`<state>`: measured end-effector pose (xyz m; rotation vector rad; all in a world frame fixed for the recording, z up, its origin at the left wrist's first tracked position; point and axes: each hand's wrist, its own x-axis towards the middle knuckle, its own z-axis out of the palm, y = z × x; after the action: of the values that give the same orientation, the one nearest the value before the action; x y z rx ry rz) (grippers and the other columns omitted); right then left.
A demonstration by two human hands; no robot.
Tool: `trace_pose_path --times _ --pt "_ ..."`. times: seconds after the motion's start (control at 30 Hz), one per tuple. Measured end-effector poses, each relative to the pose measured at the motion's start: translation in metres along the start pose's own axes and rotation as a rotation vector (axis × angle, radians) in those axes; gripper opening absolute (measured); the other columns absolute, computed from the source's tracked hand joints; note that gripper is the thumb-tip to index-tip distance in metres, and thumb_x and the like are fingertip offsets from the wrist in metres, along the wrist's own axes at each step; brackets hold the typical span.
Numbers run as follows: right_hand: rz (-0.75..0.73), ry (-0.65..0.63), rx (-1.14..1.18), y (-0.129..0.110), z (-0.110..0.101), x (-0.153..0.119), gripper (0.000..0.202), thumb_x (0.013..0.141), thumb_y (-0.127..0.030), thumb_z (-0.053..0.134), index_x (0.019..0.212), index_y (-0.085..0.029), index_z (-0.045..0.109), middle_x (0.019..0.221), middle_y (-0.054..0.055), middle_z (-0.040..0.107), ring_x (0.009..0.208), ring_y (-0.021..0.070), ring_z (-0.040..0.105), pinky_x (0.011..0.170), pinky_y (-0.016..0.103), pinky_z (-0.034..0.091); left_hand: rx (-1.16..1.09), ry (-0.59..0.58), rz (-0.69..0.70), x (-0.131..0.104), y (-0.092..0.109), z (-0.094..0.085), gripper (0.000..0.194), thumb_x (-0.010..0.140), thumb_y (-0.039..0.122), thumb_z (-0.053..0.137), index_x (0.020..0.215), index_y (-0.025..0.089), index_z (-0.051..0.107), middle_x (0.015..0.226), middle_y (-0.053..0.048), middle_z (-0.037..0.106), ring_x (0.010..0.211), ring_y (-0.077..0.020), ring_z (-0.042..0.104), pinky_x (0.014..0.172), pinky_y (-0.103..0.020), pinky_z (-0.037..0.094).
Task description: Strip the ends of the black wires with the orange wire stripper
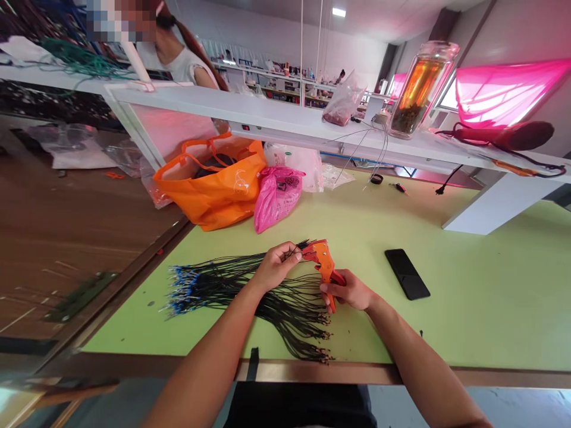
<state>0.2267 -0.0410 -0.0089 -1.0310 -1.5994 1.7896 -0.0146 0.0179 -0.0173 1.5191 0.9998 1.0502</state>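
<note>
My right hand (350, 289) is wrapped round the handles of an orange and red wire stripper (325, 261). The tool's jaws point left, towards my left hand (279, 266). That hand pinches the end of a thin black wire between thumb and fingers, right at the jaws; whether the wire sits inside them I cannot tell. Beneath both hands spreads a bundle of black wires (285, 306) on the green table top (468, 267). Blue and silvery connector ends (182, 291) gather at the bundle's left. Bare copper-coloured tips (323, 351) show at its lower right.
A black phone (407, 273) lies right of my hand. Behind stand an orange bag (218, 190) and a pink plastic bag (279, 196). A white shelf (285, 116) crosses the back, carrying a glass jar (419, 89). Another person (178, 53) is beyond it.
</note>
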Motion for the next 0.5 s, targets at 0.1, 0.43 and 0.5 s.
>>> trace_pose_path --times 0.1,0.43,0.5 --pt "0.0 0.03 0.022 0.001 0.001 0.0 0.047 0.087 -0.056 0.079 0.074 -0.017 0.057 0.064 0.0 0.064 0.048 0.0135 0.065 0.044 0.024 0.036 0.021 0.019 0.017 0.0 -0.003 0.0 0.037 0.081 0.054 0.072 0.08 0.018 0.064 0.069 0.002 0.056 0.065 -0.0128 0.047 0.065 -0.025 0.037" --pt "-0.028 0.161 0.043 0.011 0.003 0.004 0.049 0.084 -0.052 0.084 0.068 -0.019 0.051 0.048 -0.005 0.056 0.036 0.0098 0.052 0.04 0.023 0.035 0.0 0.061 -0.001 -0.002 0.004 0.007 0.044 0.078 0.061 0.073 0.078 0.018 0.063 0.067 0.003 0.053 0.065 -0.0129 0.046 0.063 -0.025 0.037" --pt "-0.004 0.041 0.093 0.009 -0.004 0.001 0.043 0.084 -0.051 0.084 0.081 -0.015 0.061 0.065 0.002 0.069 0.05 0.0143 0.067 0.041 0.021 0.033 -0.03 0.062 -0.02 -0.001 0.002 0.009 0.047 0.077 0.065 0.074 0.081 0.018 0.065 0.071 0.001 0.058 0.068 -0.0142 0.05 0.066 -0.026 0.04"
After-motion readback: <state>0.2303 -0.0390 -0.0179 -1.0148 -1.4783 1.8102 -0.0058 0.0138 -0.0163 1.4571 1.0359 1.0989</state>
